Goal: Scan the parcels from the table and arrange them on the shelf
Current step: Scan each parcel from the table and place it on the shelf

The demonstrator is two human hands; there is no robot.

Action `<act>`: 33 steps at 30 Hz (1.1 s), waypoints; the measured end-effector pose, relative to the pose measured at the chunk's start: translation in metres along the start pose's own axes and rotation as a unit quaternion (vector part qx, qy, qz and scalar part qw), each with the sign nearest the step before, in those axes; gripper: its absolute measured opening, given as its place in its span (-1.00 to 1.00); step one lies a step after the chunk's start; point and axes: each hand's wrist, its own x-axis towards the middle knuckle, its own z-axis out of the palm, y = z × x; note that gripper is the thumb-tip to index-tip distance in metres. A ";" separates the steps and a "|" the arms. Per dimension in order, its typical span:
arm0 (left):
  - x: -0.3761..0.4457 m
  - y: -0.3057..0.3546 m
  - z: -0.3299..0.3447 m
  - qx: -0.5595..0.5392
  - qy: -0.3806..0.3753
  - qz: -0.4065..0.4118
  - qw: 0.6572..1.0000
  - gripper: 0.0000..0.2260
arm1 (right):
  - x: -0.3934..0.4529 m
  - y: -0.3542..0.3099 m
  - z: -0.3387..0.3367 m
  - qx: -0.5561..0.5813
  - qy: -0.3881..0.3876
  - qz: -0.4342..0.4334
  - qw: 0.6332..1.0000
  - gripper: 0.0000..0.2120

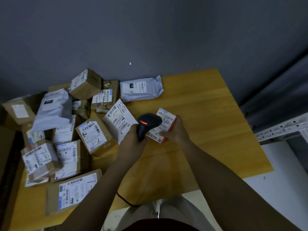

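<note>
**You hold the scanner over a small red box**

The small red box [165, 125] has red sides and a white label on top. The label has black bar codes and some writing on it. Your right hand [175, 130] holds the box from its right side. Your thumb lies on the label near the low end, and your fingers curl around the far edge. The box is just above the yellow wooden table [208, 122], near the middle of it. I cannot tell if the box touches the table.

The box is longer than it is wide. Its long side runs from the end close to you up and away, leaning a bit to the right. The label faces up at you.

Your left hand [133, 139] grips the handle of the black scanner [148, 124]. The scanner's head sits just left of the box and covers a part of the label. A red light glows on the head. The head points to the right, at the box.

A heap of brown parcels [93, 135] and grey bags [141, 89] lies on the left and far side of the table. A grey metal shelf [283, 129] stands at the right.
</note>
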 end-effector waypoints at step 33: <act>0.004 -0.004 -0.005 -0.058 0.008 0.000 0.998 -0.75 | -0.023 0.017 0.004 0.182 0.032 0.040 0.982 -0.20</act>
